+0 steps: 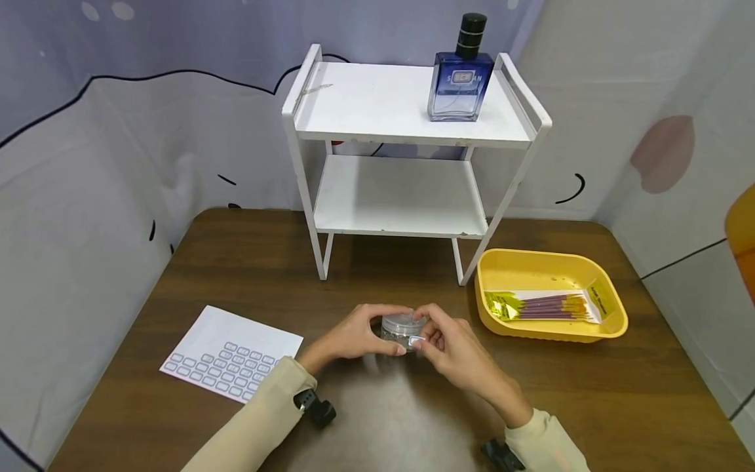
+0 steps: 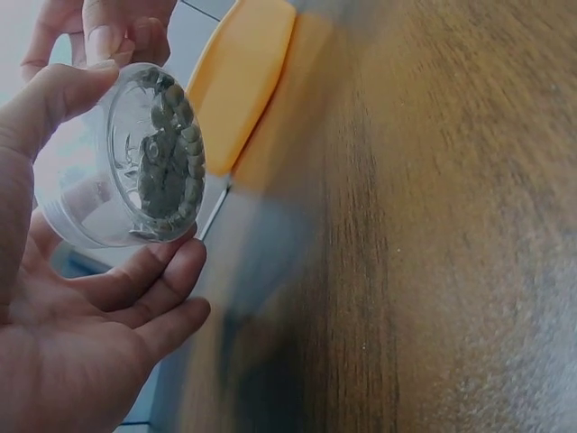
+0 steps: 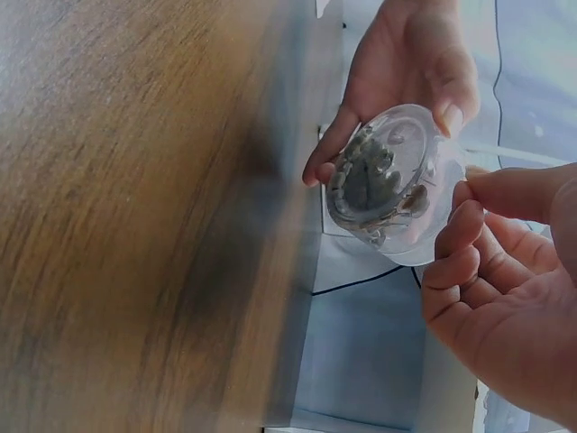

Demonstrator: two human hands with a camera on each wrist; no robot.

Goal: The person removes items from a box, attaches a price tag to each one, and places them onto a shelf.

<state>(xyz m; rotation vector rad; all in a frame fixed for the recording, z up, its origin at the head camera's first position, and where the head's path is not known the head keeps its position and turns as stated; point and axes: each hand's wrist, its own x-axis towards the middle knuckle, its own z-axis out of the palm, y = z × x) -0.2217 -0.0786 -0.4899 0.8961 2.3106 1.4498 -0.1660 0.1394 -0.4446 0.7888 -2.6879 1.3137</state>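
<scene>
A small clear round jar [image 1: 402, 322] is lifted off the table between both hands. My left hand [image 1: 358, 332] grips it from the side, thumb in front and fingers behind. Dark greenish-grey pebble-like pieces [image 2: 171, 153] show through its bottom in the left wrist view. My right hand [image 1: 453, 346] pinches a small white label sticker [image 1: 416, 340] with a dark printed frame, right at the jar's wall. Thumb and fingertips partly hide the label. A white sheet of matching labels [image 1: 215, 337] lies near my left forearm.
A white two-tier shelf [image 1: 401, 196] stands at the back; a blue perfume bottle [image 1: 461, 85] bearing a similar label is on its top. At right, a yellow tray [image 1: 489, 318] holds a packet of purple-and-yellow sticks [image 1: 551, 307].
</scene>
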